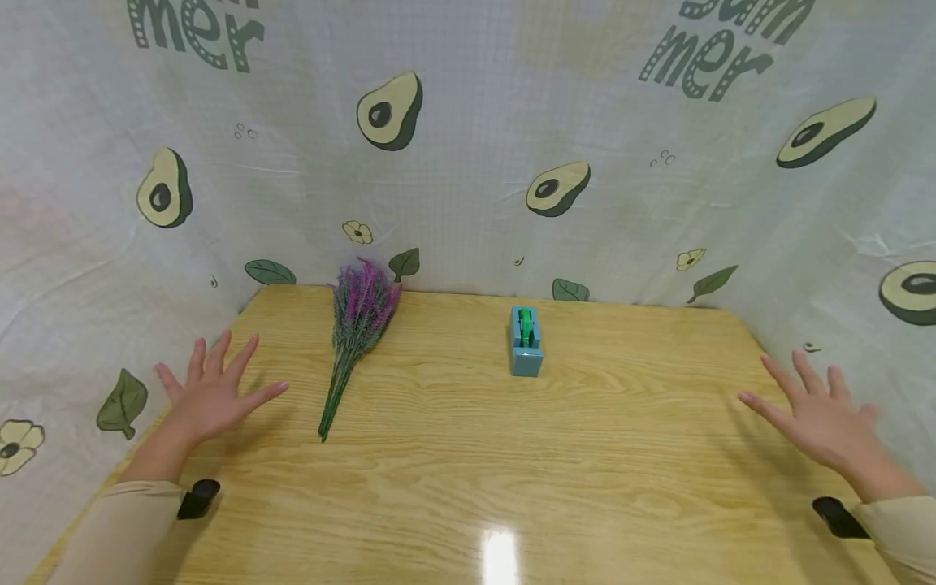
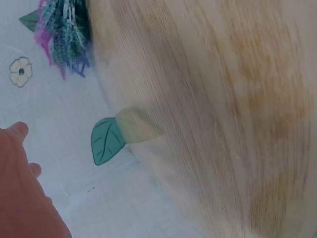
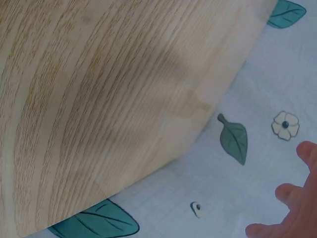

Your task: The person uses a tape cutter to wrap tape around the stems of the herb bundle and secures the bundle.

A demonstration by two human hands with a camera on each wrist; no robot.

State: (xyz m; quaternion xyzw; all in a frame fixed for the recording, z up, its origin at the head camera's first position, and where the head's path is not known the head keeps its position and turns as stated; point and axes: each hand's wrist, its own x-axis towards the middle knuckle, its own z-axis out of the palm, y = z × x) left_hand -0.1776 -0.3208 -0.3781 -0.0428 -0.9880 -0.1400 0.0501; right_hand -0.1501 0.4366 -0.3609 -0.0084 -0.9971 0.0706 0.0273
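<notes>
With fingers spread wide, my left hand [image 1: 210, 400] hovers over the left side of the wooden table, holding nothing. Just right of it lies a bunch of artificial lavender [image 1: 357, 325], purple heads toward the back and green stems toward me. The left wrist view catches the flower heads [image 2: 64, 37] at its top and part of the left hand [image 2: 27, 193] at its edge. Over the right edge, my right hand [image 1: 826, 418] is also spread and holds nothing. A blue tape dispenser [image 1: 526, 361] with a green roll stands near the back middle, apart from both hands.
The wooden table [image 1: 453, 455] has a light glare near its front. A pale curtain [image 1: 468, 162] printed with avocados, leaves and flowers hangs along the back and both sides. Each wrist wears a black band-like device, the left one [image 1: 199, 498] showing beside the sleeve.
</notes>
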